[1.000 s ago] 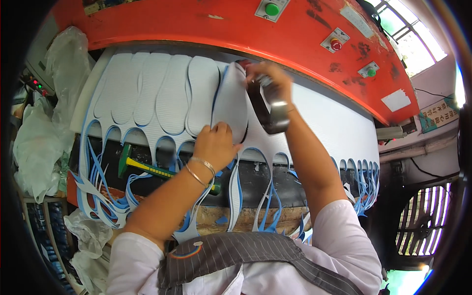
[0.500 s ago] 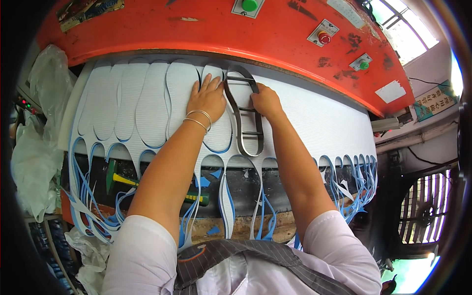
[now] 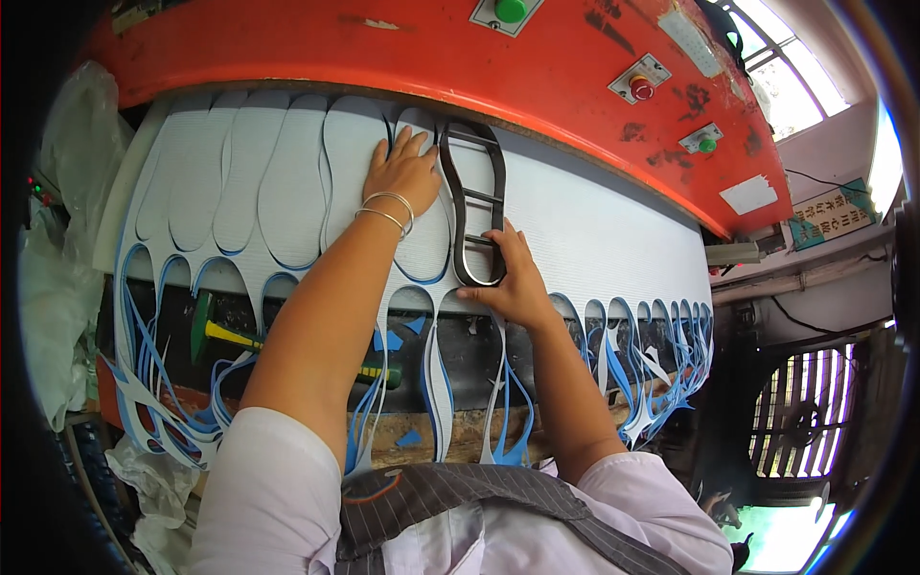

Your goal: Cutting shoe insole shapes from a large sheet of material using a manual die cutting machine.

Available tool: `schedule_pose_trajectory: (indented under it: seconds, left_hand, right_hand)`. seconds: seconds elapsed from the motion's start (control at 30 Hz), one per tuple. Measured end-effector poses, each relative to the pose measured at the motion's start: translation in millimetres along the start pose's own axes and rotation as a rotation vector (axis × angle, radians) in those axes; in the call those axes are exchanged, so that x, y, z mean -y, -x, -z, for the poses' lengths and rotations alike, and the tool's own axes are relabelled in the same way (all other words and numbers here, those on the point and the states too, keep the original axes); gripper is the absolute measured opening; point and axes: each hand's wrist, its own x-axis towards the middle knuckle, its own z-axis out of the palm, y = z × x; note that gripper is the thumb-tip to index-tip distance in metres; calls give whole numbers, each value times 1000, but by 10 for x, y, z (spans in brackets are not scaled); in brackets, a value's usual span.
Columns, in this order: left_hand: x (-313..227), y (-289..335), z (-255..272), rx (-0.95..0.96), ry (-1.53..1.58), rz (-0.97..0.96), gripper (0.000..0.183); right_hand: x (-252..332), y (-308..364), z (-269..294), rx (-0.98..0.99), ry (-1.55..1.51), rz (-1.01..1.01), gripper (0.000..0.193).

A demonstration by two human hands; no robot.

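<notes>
Sole shape (image 3: 422, 246) partly hidden under left grip (image 3: 402, 179); hammer (image 3: 230, 333) part-hidden behind left forearm (image 3: 328, 326).

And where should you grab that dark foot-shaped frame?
Probably by the dark frame's right wall, from the right: its thin rim stands up from the white sheet, giving fingers an edge, and bare sheet lies beside it. The left hand rests close on the other side.

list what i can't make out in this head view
Head view: part of a sole-shaped cut-out, covered by the left grip.
Head view: middle of the hammer handle, hidden behind the left forearm.
Head view: top of the red machine, cut off by the upper edge.
</notes>
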Motion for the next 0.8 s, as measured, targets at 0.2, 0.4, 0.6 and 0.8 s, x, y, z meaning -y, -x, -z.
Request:
schedule_pose_trajectory:
  seconds: [0.2,0.4,0.6,0.8]
  left_hand:
    - [1,33,-79,-27,-18,-5,46]
    - [-54,-6,-57,-36,-14,-11,46]
    - [-55,4,-9,-106,-24,-18,43]
    - [-237,28,263,154,-119,120,42]
  right_hand:
    - [50,11,16,-8,9,-8,90]
    - [3,12,32,-18,86,12,90]
    - [47,-57,93,-18,49,67,81]
    - [6,-57,138,-51,-19,117,80]
